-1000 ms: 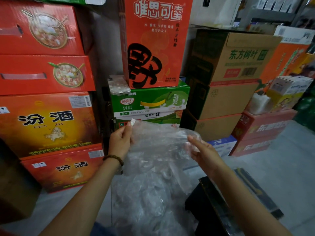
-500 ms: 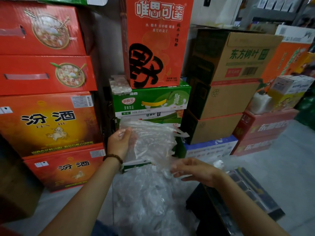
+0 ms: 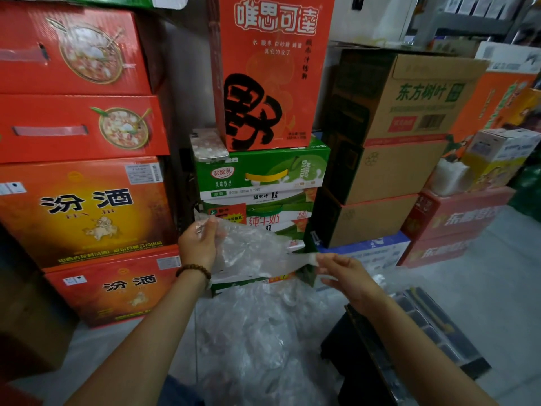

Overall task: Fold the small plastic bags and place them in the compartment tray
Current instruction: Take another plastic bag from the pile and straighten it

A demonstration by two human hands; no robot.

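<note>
Loosely triangular, crinkly translucent plastic bag (image 3: 254, 249)

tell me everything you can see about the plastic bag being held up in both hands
The plastic bag is thin, clear and crinkled, so the green cartons behind it show through. It is held in the air, stretched slantwise between the hands: the left hand grips its upper left corner, and the right hand pinches a narrow strip at its lower right end. It hangs above a heap of bags of the same kind.
</note>
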